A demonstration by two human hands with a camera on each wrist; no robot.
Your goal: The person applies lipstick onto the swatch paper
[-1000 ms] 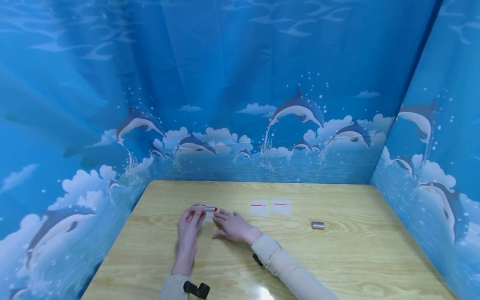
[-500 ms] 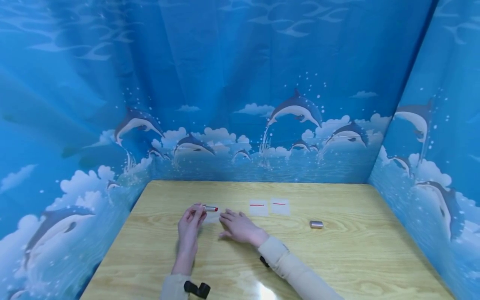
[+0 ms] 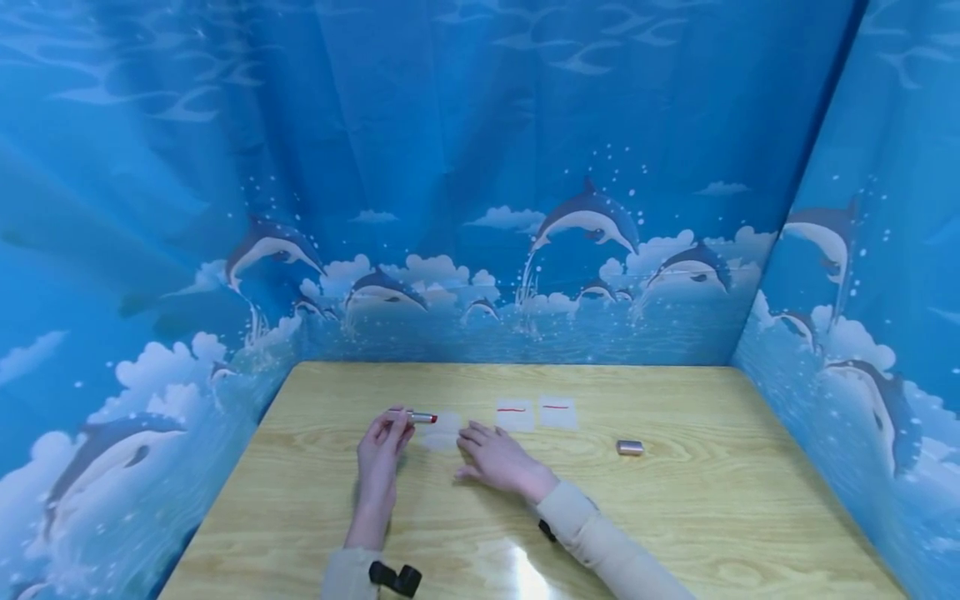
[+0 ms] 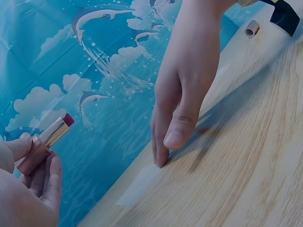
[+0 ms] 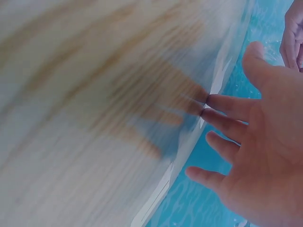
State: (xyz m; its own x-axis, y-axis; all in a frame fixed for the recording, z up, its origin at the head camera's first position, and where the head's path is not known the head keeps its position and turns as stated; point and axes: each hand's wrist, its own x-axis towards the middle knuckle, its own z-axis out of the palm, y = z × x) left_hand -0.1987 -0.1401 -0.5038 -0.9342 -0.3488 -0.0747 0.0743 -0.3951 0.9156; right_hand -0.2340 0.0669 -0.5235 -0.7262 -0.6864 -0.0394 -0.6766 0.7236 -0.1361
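Observation:
An uncapped lipstick (image 3: 422, 417) with a red tip lies across the fingers of my left hand (image 3: 378, 454), pinched at its base and held above the table. In the left wrist view the lipstick (image 4: 53, 135) slants upward, its red bullet exposed. Pale, unmarked paper (image 3: 441, 432) lies on the table between my hands; I cannot tell whether it is one sheet or two overlapping. My right hand (image 3: 504, 461) reaches down with extended fingers, their tips touching the paper's right end. The right wrist view shows the right hand (image 5: 265, 146) palm-side, holding nothing.
Two white squares stand behind the right hand: the left square (image 3: 515, 422) and right square (image 3: 558, 420) each bear a red line. A metallic lipstick cap (image 3: 630, 447) lies farther right on the wooden table (image 3: 712, 517). Blue dolphin curtains (image 3: 450, 167) enclose the table.
My right hand has slid to the right, away from the left hand, and more of the pale paper shows between them. The left hand still holds the lipstick in nearly the same place.

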